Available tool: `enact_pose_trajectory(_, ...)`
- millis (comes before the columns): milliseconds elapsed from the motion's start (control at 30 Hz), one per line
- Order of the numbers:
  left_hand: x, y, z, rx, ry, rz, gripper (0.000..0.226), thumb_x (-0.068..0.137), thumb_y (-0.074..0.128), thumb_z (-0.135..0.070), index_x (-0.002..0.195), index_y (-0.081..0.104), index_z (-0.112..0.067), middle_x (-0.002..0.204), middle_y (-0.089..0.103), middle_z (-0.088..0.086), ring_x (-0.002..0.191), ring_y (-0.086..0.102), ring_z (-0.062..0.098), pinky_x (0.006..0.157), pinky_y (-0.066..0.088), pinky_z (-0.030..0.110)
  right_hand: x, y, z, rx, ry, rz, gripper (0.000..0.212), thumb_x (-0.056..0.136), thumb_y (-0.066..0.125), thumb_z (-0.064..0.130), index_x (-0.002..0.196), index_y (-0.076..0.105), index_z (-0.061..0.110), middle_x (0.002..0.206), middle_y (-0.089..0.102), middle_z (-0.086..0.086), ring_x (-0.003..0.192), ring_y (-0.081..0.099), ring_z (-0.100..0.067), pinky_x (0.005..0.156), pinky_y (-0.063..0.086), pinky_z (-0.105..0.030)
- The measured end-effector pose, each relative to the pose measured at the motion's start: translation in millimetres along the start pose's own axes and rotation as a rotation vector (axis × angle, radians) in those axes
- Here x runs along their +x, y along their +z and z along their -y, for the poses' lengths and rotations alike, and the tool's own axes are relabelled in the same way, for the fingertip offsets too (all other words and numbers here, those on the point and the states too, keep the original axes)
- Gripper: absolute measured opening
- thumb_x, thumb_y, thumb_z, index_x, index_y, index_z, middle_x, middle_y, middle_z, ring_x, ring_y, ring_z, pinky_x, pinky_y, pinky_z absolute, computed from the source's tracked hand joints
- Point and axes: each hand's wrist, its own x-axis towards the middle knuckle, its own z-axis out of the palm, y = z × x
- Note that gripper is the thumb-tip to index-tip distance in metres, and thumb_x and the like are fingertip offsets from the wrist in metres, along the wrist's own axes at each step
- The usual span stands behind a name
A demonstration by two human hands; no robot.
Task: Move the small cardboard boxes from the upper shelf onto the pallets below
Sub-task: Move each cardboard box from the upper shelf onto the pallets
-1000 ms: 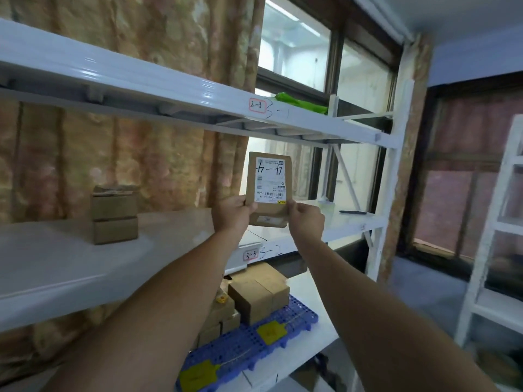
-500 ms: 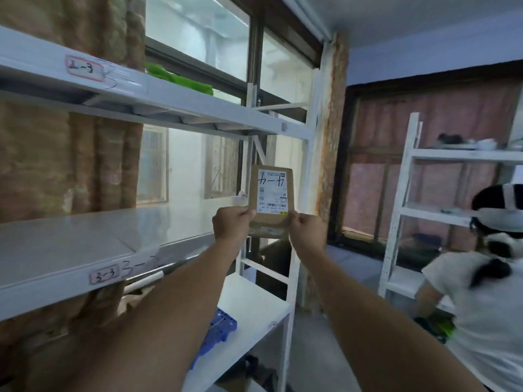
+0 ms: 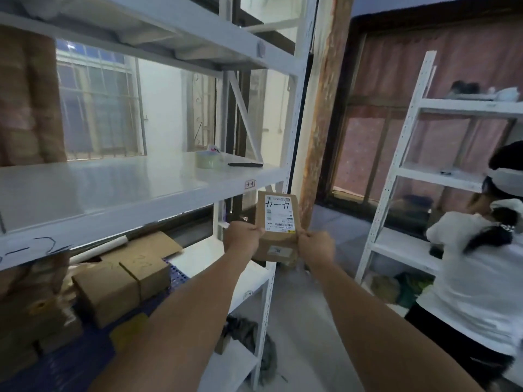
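Observation:
A small cardboard box point(image 3: 276, 247) with a white shipping label facing me is held out in front, just past the right end of the white upper shelf point(image 3: 113, 193) and below its front edge. My left hand point(image 3: 242, 236) grips its left side and my right hand point(image 3: 316, 246) grips its right side. Below the shelf at lower left, a blue pallet point(image 3: 175, 275) carries several cardboard boxes point(image 3: 121, 287).
A tape roll point(image 3: 209, 159) and a black pen point(image 3: 245, 164) lie at the upper shelf's right end. A white upright post point(image 3: 294, 137) bounds the rack. Another person point(image 3: 475, 278) in a white shirt bends at a second white rack point(image 3: 441, 174) on the right.
The box has come down from above the shelf's level to below its front edge, still held in both hands. My view has turned right and down, bringing the pallet boxes back into sight.

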Motion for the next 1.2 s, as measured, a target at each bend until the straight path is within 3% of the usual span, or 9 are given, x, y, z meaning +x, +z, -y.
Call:
enact_pose_trajectory(133, 30, 23, 41, 0.058, -0.101, -0.010, 0.022, 0.085, 0.075, -0.031, 0.090, 0.071, -0.011, 0.088, 0.070, 0.000, 0.071, 0.064, 0.015, 0.059, 0.051, 0.025, 30, 38, -25, -0.081, 0.036, 0.116, 0.037, 0.098, 0.057, 0.035, 0.093, 0.075, 0.003, 0.077, 0.063, -0.009, 0.064, 0.057, -0.020, 0.050, 0.038, -0.023)
enact_pose_trajectory(233, 62, 25, 76, 0.110, -0.152, -0.034, 0.024, 0.086, 0.075, -0.033, 0.092, 0.075, -0.011, 0.089, 0.074, 0.004, 0.076, 0.069, 0.021, 0.065, 0.055, 0.029, 49, 80, -31, -0.090, 0.019, 0.194, 0.029, 0.094, 0.057, 0.024, 0.089, 0.076, 0.004, 0.081, 0.068, -0.012, 0.076, 0.064, -0.028, 0.064, 0.048, -0.028)
enact_pose_trajectory(367, 110, 14, 118, 0.146, -0.217, -0.097, 0.025, 0.081, 0.076, -0.035, 0.089, 0.079, -0.011, 0.086, 0.077, 0.005, 0.077, 0.071, 0.024, 0.071, 0.059, 0.034, 73, 149, -28, -0.083, 0.015, 0.295, 0.035, 0.094, 0.055, 0.032, 0.090, 0.076, 0.003, 0.085, 0.071, -0.011, 0.079, 0.069, -0.028, 0.072, 0.061, -0.041)
enact_pose_trajectory(533, 153, -5, 153, 0.210, -0.206, -0.163, 0.022, 0.083, 0.074, -0.028, 0.091, 0.081, -0.010, 0.079, 0.076, 0.006, 0.074, 0.071, 0.025, 0.072, 0.061, 0.039, 94, 213, -15, -0.078, -0.030, 0.398, 0.037, 0.100, 0.053, 0.032, 0.083, 0.072, 0.006, 0.076, 0.067, -0.006, 0.075, 0.067, -0.024, 0.063, 0.054, -0.032)
enact_pose_trajectory(667, 178, -23, 168, 0.302, -0.186, -0.213, 0.019, 0.085, 0.071, -0.024, 0.071, 0.075, -0.010, 0.078, 0.074, 0.016, 0.071, 0.070, 0.029, 0.068, 0.057, 0.043, 113, 261, -3, -0.069, -0.073, 0.491, 0.037, 0.101, 0.054, 0.036, 0.087, 0.072, 0.006, 0.079, 0.068, -0.005, 0.069, 0.065, -0.018, 0.059, 0.048, -0.025)
enact_pose_trajectory(867, 203, -34, 199, 0.470, -0.269, -0.281, 0.020, 0.093, 0.063, -0.025, 0.106, 0.070, -0.011, 0.103, 0.072, 0.007, 0.084, 0.066, 0.025, 0.067, 0.053, 0.031, 125, 315, 2, -0.130, -0.208, 0.619, 0.042, 0.104, 0.048, 0.036, 0.083, 0.069, 0.006, 0.065, 0.056, 0.001, 0.059, 0.055, -0.010, 0.055, 0.039, -0.018)
enact_pose_trajectory(1000, 212, -36, 220, 0.521, -0.286, -0.410, 0.017, 0.097, 0.054, -0.020, 0.108, 0.064, -0.012, 0.106, 0.067, 0.008, 0.087, 0.062, 0.023, 0.069, 0.048, 0.030, 135, 355, 6, -0.144, -0.305, 0.734, 0.045, 0.104, 0.045, 0.036, 0.083, 0.070, 0.005, 0.074, 0.064, -0.005, 0.065, 0.059, -0.014, 0.062, 0.046, -0.024)
enact_pose_trajectory(1100, 220, -39, 231, 0.654, -0.284, -0.450, 0.018, 0.101, 0.046, -0.016, 0.108, 0.062, -0.010, 0.108, 0.057, 0.007, 0.085, 0.055, 0.019, 0.073, 0.050, 0.030, 138, 384, 10, -0.146, -0.358, 0.806, 0.044, 0.103, 0.046, 0.036, 0.084, 0.071, 0.005, 0.078, 0.067, -0.007, 0.066, 0.059, -0.016, 0.057, 0.043, -0.025)
enact_pose_trajectory(1200, 225, -39, 245, 0.738, -0.298, -0.476, 0.017, 0.102, 0.044, -0.017, 0.101, 0.060, -0.011, 0.108, 0.053, 0.006, 0.084, 0.054, 0.017, 0.071, 0.049, 0.028, 137, 410, 7, -0.145, -0.345, 0.876, 0.043, 0.101, 0.048, 0.040, 0.091, 0.074, 0.006, 0.087, 0.072, -0.008, 0.077, 0.067, -0.022, 0.069, 0.055, -0.034)
